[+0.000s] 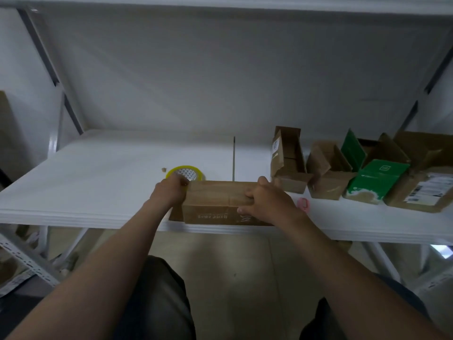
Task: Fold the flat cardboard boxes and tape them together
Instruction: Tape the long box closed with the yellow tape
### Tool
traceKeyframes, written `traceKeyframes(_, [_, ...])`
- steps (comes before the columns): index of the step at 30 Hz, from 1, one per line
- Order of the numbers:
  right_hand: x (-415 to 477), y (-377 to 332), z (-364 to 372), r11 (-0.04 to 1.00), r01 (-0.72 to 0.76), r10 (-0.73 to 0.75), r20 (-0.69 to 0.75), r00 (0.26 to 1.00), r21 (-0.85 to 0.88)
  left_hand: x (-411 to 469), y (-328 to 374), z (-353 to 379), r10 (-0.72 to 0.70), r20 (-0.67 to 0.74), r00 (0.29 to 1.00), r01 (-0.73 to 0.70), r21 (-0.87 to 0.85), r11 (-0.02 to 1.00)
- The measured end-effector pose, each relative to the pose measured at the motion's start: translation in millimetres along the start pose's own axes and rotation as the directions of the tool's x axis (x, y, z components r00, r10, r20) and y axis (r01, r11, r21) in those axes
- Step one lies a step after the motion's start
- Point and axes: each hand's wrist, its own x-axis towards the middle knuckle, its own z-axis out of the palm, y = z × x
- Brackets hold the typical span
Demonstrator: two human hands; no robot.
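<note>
Tabletop (98, 173): L hand (169, 192), R hand (268, 203), fingers (252, 193) curled, grip box (215, 196).

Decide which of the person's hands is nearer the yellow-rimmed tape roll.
Left. The left hand is at the cardboard box's left end, right against the tape roll's near edge; the right hand grips the box's right end, farther from the roll.

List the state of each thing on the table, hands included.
left hand: curled at the cardboard box's left end, grip unclear.
right hand: grips the box's right end.
cardboard box: top flaps folded shut.
tape roll: lying flat behind the left hand.
green box: flaps open.
</note>
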Motion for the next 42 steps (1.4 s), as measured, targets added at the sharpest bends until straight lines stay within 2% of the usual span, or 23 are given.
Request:
traceKeyframes(3, [3, -1, 1, 1.000, -0.010, 0.010, -0.023, 1.000, 0.026, 8, -3, 0, 0.011, 0.060, 0.998, -0.015, 0.071, 0.997])
traceKeyframes(6, [3, 0, 2, 0.998, -0.023, 0.024, -0.030, 0.999, 0.051, 13, -8, 4, -0.013, -0.012, 1.000, 0.014, 0.050, 0.999])
traceKeyframes(11, [3, 0, 4, 0.999, -0.018, 0.019, -0.040, 0.999, 0.039, 10, -2, -9, -0.065, -0.210, 0.976, 0.035, -0.145, 0.989])
traceKeyframes(14, [7, -5, 0, 0.999, -0.011, 0.013, -0.058, 0.998, 0.034, -3, 18, -33, -0.061, -0.345, 0.937, -0.040, -0.276, 0.960])
traceKeyframes(16, [13, -10, -3, 0.999, -0.004, 0.007, -0.069, 0.998, 0.040, -11, 35, -46, -0.020, -0.402, 0.915, -0.138, -0.360, 0.923])
traceKeyframes(18, [20, -16, -3, 0.999, -0.006, 0.009, -0.081, 0.997, 0.036, -19, 55, -51, -0.001, -0.397, 0.918, -0.239, -0.555, 0.797])
traceKeyframes(21, [33, -18, -2, 0.995, -0.020, 0.031, -0.104, 0.994, 0.103, -25, 84, -41, 0.018, -0.264, 0.964, -0.230, -0.800, 0.554])
traceKeyframes(23, [42, -14, -3, 0.985, -0.018, 0.032, -0.081, 0.996, 0.172, -28, 98, -29, 0.057, -0.170, 0.984, -0.177, -0.875, 0.450])
traceKeyframes(25, [51, -6, -5, 0.963, -0.011, 0.021, -0.033, 0.999, 0.270, -28, 106, -13, 0.091, -0.132, 0.987, -0.158, -0.904, 0.396])
traceKeyframes(27, [55, 4, -10, 0.883, -0.018, 0.029, -0.017, 0.999, 0.469, -19, 103, 6, 0.124, -0.165, 0.978, -0.204, -0.873, 0.443])
traceKeyframes(29, [56, 14, -17, 0.715, -0.056, 0.101, -0.023, 0.995, 0.697, -9, 99, 22, 0.173, -0.163, 0.971, -0.229, -0.834, 0.502])
traceKeyframes(31, [61, 23, -20, 0.577, -0.078, 0.204, -0.051, 0.978, 0.813, -4, 98, 32, 0.210, -0.151, 0.966, -0.243, -0.807, 0.537])
traceKeyframes(34, [74, 24, -13, 0.401, 0.004, 0.258, -0.117, 0.959, 0.916, -1, 101, 43, 0.232, -0.182, 0.956, -0.288, -0.738, 0.611])
traceKeyframes(37, [89, 21, -5, 0.246, 0.101, 0.270, -0.168, 0.948, 0.964, 2, 104, 44, 0.266, -0.195, 0.944, -0.323, -0.706, 0.630])
traceKeyframes(40, [100, 23, -8, 0.189, 0.142, 0.243, -0.186, 0.952, 0.972, 8, 110, 38, 0.276, -0.163, 0.947, -0.310, -0.686, 0.658])
traceKeyframes(42, [101, 26, -10, 0.152, 0.169, 0.182, -0.196, 0.964, 0.974, 14, 114, 29, 0.257, -0.114, 0.960, -0.267, -0.650, 0.711])
